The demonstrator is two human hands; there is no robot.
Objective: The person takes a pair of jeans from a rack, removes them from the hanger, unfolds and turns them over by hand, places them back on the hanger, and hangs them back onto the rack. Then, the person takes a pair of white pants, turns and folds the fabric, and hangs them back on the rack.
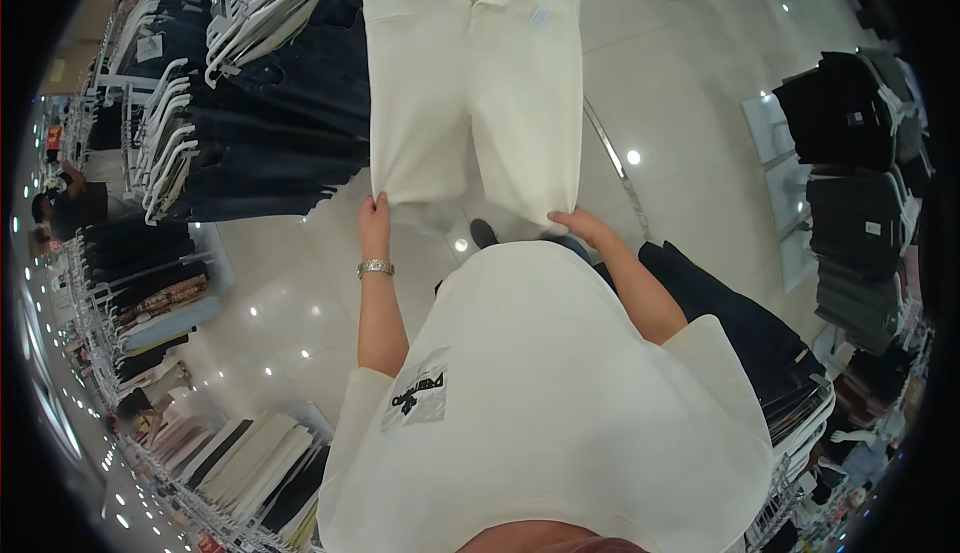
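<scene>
Cream-coloured shorts (420,83) hang in front of me at the top centre, held at the waistband by two grey clips. Their button is undone and the fly gapes a little. My left hand (374,221), below a wrist with a metal watch, pinches the hem of the left leg opening. At the right leg's outer hem, my right hand (576,223) is closed on the cloth. Between the two hands the legs are spread apart.
Dark jeans (280,143) hang on white hangers at the left. More dark trousers (740,333) are on a rack close to my right elbow. Folded dark garments (850,203) line the far right. Two other people (80,203) are at the left edge.
</scene>
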